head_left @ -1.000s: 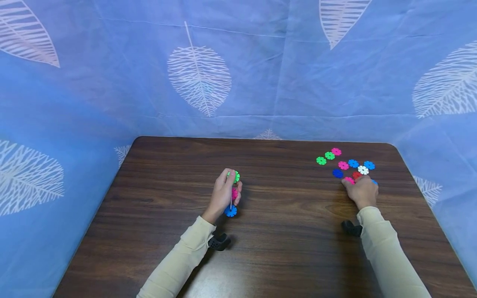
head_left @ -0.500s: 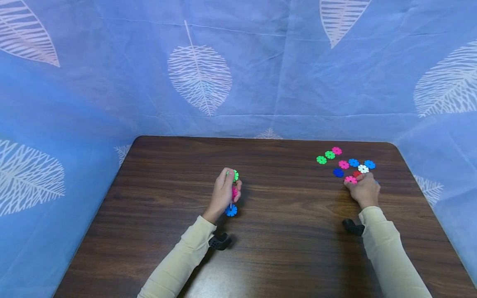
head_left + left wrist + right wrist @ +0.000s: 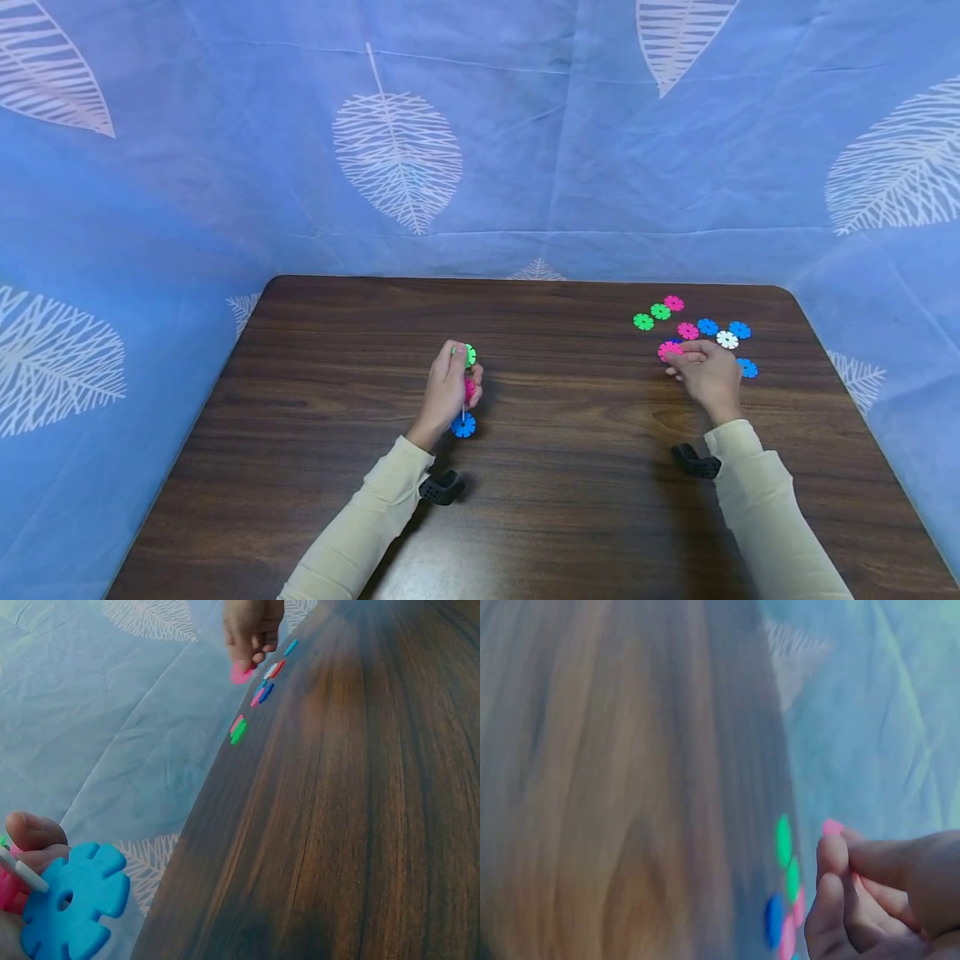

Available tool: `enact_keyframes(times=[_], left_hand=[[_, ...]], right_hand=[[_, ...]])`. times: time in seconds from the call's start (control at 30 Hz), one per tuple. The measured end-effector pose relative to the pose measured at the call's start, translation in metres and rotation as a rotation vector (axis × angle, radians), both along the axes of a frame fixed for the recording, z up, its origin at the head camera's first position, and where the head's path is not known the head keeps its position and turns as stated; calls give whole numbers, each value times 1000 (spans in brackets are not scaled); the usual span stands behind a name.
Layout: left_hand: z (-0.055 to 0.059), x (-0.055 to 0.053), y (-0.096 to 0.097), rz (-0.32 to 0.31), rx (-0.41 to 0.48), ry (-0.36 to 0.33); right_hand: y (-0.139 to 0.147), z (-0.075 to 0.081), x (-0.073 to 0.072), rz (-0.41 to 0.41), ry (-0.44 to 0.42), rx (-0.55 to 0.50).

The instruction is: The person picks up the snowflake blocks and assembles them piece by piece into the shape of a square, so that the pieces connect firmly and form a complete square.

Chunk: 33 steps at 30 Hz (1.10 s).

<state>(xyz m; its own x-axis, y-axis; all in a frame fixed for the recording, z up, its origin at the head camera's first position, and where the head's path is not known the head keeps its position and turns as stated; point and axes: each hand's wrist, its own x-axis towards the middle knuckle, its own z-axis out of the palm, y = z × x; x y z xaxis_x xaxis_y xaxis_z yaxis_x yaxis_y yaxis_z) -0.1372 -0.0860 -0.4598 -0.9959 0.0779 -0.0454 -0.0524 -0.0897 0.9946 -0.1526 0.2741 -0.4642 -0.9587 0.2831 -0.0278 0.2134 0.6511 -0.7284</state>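
Observation:
In the head view my left hand [image 3: 445, 387] grips a joined chain of notched plastic discs. A green disc [image 3: 471, 356] shows at its top, a pink disc [image 3: 469, 389] between the fingers, and a blue disc [image 3: 463, 426] hangs at the bottom. The left wrist view shows a white disc [image 3: 24, 872] edge-on, slotted into the blue one. On the right, my right hand [image 3: 711, 382] pinches a loose pink disc [image 3: 669, 351] between thumb and fingertips, raised over the table; the right wrist view shows only its pink edge [image 3: 832, 826].
Loose discs lie around the right hand on the brown table [image 3: 555, 467]: two green [image 3: 643, 322], pink [image 3: 687, 331], white [image 3: 727, 339] and several blue [image 3: 747, 367]. A red disc [image 3: 278, 668] shows in the left wrist view. Behind the table hangs a blue leaf-print cloth [image 3: 495, 167].
My right hand has lifted the pink disc from the table and moved left with it, uncovering a blue disc at the right. The left hand stays in place with its chain.

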Motion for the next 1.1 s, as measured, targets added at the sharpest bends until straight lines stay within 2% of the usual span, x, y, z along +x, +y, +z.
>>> enact_keyframes(times=[0.13, 0.3, 0.47, 0.6, 0.7, 0.83, 1.0, 1.1], left_hand=[[-1, 0, 1, 14, -21, 18], [1, 0, 3, 28, -29, 3], [6, 3, 8, 4, -27, -34], [5, 6, 13, -1, -34, -15], [15, 11, 14, -12, -33, -18], [33, 18, 15, -34, -35, -38], [33, 20, 15, -61, -68, -25], [26, 17, 16, -73, -61, -30]], right_hand=[[-25, 7, 1, 140, 63, -88], [-60, 13, 2, 276, 73, -170], [-91, 18, 7, 362, 75, -255], [-113, 23, 11, 423, 87, -318], [-129, 26, 14, 456, 90, -352], [-147, 30, 17, 487, 104, -332], [-163, 34, 21, 545, 186, -287], [-171, 34, 22, 568, 264, -256]])
